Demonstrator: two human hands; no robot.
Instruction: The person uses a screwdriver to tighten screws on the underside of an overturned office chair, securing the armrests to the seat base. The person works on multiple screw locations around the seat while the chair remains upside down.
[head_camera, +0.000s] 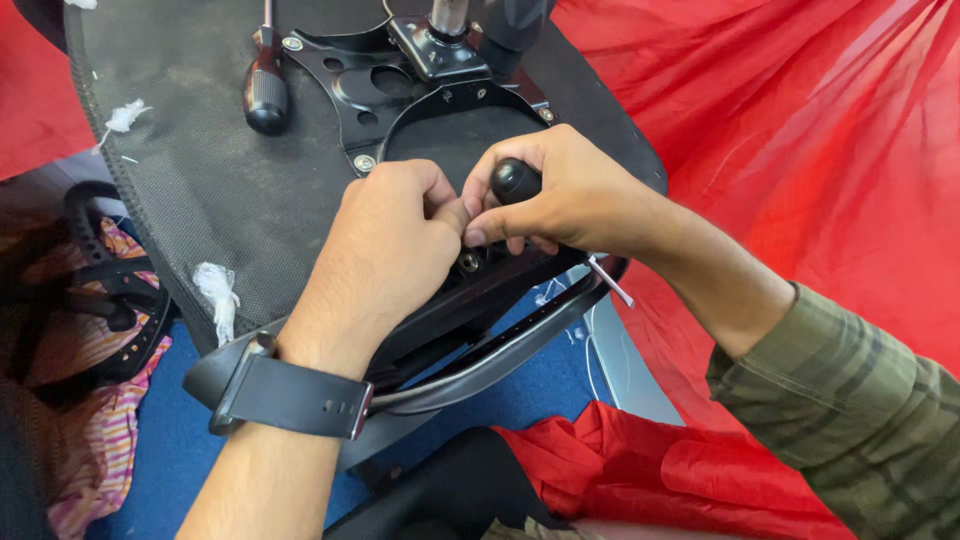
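Black mesh seat underside (230, 190) is lying against bright red fabric (800, 150); beside it, an olive plaid sleeve (850, 420), black wristwatch strap (290, 395) and pink striped cloth (100, 440) are showing.

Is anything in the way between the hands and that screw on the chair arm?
Nothing visible blocks it. The left hand and right hand, gripping a black-handled tool, sit right above the screw on the armrest bracket.

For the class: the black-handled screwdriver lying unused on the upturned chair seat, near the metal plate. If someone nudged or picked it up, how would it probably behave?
The spare screwdriver would probably roll sideways if nudged, since its handle looks rounded. The mesh fabric of the seat underside may slow that roll. It looks rigid, and its ribbed handle should give a good grip.
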